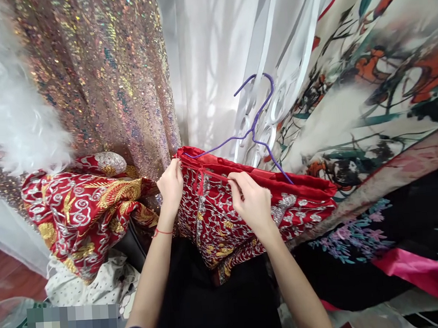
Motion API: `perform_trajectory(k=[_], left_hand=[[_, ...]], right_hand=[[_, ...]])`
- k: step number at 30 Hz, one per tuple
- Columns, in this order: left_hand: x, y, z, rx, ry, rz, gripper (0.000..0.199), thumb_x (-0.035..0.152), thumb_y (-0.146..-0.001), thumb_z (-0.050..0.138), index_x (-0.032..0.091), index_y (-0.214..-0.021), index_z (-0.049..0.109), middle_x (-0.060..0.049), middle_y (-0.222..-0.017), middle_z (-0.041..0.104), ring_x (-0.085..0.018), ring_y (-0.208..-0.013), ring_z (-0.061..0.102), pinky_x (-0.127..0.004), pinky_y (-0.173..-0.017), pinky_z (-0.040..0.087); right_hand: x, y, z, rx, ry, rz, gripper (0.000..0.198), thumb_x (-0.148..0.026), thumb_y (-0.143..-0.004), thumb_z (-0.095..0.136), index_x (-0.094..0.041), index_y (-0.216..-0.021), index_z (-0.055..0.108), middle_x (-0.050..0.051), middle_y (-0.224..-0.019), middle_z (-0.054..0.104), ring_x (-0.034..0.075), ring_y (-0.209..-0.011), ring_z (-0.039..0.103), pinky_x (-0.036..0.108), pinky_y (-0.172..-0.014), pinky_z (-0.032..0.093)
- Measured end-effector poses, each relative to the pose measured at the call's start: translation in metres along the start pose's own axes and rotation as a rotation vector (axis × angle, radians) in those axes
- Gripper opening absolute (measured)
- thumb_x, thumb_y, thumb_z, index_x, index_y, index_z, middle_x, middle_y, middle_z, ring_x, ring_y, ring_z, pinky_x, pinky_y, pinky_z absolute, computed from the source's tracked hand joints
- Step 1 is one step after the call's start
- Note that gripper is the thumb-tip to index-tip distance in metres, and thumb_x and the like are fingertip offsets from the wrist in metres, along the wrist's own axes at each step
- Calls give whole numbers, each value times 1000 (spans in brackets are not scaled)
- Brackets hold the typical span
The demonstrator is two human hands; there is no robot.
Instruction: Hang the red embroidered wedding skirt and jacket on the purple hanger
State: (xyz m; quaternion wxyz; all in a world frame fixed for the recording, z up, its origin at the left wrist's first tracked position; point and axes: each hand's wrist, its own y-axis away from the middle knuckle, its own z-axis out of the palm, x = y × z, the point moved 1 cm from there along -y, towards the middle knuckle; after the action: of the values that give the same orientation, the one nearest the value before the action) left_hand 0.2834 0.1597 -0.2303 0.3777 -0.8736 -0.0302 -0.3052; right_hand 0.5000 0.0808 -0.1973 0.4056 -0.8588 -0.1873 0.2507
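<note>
A red skirt [222, 217] with silver and gold embroidery lies across the middle, its red satin waistband [308, 181] uppermost. Inside the waist opening sits a purple wire hanger [254, 128], hook pointing up and the ends of its arms at the band. My left hand [171, 183] is closed on the skirt's left top corner, close to one hanger end. Farther right, my right hand [250, 199] pinches a thin red cord [215, 173] that stretches along the front just under the band. My right fingertips partly hide the cord's end.
To the left is another red embroidered garment [85, 205] over a polka-dot cloth [89, 283]. Behind hang a sequined cloth [104, 67], white fabric [206, 52] and a printed cloth [383, 77]. Black floral fabric [355, 245] lies at right. White fluff [20, 91] hangs upper left.
</note>
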Motion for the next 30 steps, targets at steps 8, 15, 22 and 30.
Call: perform_trajectory(k=[8,15,22,30], left_hand=[[17,20,-12,110,300,-23,17,34,-95,54,20,-101,62,-1,-78,63,-13,-64,56,-22,-63,38],[34,44,-20,134,307,312,26,25,-89,62,21,-115,64,-3,-94,61,-10,-69,55,-21,-61,44],[37,42,-18,122,391,345,20,27,-92,61,23,-109,70,-5,-97,65,-17,-89,63,-28,-81,50],[35,55,-15,91,803,-111,25,42,-94,59,18,-91,66,-1,-79,70,-10,-63,62,-24,-68,51]], right_hand=[[0,0,11,6,-82,146,17,-24,-99,42,-20,-97,59,4,-84,69,12,-58,58,24,-51,34],[-11,-3,9,-33,-366,158,9,-24,-95,46,-21,-91,54,3,-86,63,10,-59,55,23,-51,41],[-36,-4,4,-177,-645,-125,9,-23,-97,49,-21,-96,58,7,-105,65,12,-75,60,25,-63,51],[-20,3,43,-155,-298,90,19,-25,-96,47,-20,-106,62,9,-103,70,21,-91,67,31,-77,55]])
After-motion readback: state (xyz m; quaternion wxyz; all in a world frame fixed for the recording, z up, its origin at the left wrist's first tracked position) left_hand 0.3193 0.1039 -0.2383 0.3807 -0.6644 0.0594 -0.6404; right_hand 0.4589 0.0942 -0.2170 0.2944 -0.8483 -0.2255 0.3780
